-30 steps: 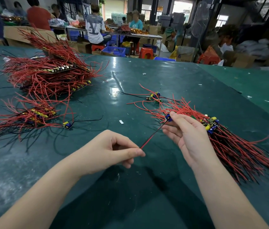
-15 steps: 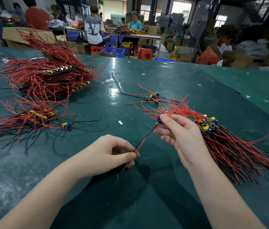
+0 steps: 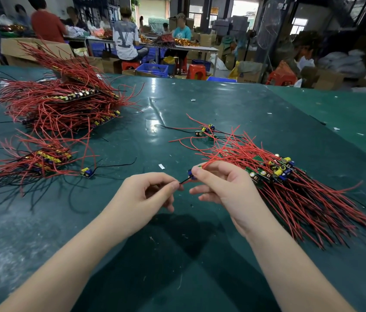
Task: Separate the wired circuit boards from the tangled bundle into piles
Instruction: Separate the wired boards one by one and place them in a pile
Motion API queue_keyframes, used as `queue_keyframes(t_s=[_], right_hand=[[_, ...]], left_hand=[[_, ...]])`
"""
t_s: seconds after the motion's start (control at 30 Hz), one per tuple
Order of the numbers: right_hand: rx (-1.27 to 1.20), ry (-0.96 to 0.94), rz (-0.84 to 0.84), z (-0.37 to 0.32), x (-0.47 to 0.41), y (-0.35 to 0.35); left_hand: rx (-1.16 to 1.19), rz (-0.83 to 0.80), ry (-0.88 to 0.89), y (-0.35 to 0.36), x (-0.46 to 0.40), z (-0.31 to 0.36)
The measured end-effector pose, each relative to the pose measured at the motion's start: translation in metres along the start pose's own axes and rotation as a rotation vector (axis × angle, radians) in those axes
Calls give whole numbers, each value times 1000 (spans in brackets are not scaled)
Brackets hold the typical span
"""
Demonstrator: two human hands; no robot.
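Note:
My right hand [image 3: 224, 188] pinches a small circuit board [image 3: 191, 173] with a blue capacitor, just left of the tangled bundle [image 3: 290, 194] of red-wired boards on the green table [image 3: 222, 104]. My left hand [image 3: 146, 199] pinches that board's red and black wires [image 3: 183, 181] close to the board. Only a short stretch of wire shows between the two hands. On the left lie a sorted pile [image 3: 42, 158], a single board [image 3: 86, 172] beside it, and a large heap [image 3: 65, 102] farther back.
A few loose wired boards [image 3: 204, 130] lie beyond the bundle. Small white scraps [image 3: 161, 166] dot the table. Behind the far edge are people at other tables, cardboard boxes, a blue crate [image 3: 152, 69] and orange stools [image 3: 196, 72].
My left hand has slid up along the wires toward my right hand, so the stretch of wire between them has shrunk. My right hand has shifted slightly left.

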State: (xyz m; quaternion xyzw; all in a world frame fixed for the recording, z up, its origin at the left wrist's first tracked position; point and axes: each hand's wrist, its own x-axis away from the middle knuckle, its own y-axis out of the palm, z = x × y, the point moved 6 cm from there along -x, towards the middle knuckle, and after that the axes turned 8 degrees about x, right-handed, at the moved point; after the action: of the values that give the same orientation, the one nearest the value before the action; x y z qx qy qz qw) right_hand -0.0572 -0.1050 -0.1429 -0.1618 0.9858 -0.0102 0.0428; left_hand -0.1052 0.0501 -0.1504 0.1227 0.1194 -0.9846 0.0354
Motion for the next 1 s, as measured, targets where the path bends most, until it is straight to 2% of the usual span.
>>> queue_keyframes(t_s=[0.17, 0.33, 0.47, 0.67, 0.77, 0.87, 1.0], right_hand=[[-88, 29, -77, 1, -2, 0], [-235, 32, -148, 2, -3, 4], [-234, 28, -77, 4, -5, 0], [-225, 48, -86, 7, -3, 12], [-223, 16, -22, -3, -2, 4], [9, -43, 164, -19, -4, -23], [606, -169, 327, -59, -7, -62]], left_hand=[[226, -62, -31, 5, -1, 4], [289, -81, -66, 5, 0, 3], [130, -64, -17, 2, -1, -1], [-334, -56, 221, -2, -1, 5], [-399, -27, 220, -7, -2, 3], [-330, -17, 162, -11, -2, -2], [-294, -9, 132, -12, -5, -5]])
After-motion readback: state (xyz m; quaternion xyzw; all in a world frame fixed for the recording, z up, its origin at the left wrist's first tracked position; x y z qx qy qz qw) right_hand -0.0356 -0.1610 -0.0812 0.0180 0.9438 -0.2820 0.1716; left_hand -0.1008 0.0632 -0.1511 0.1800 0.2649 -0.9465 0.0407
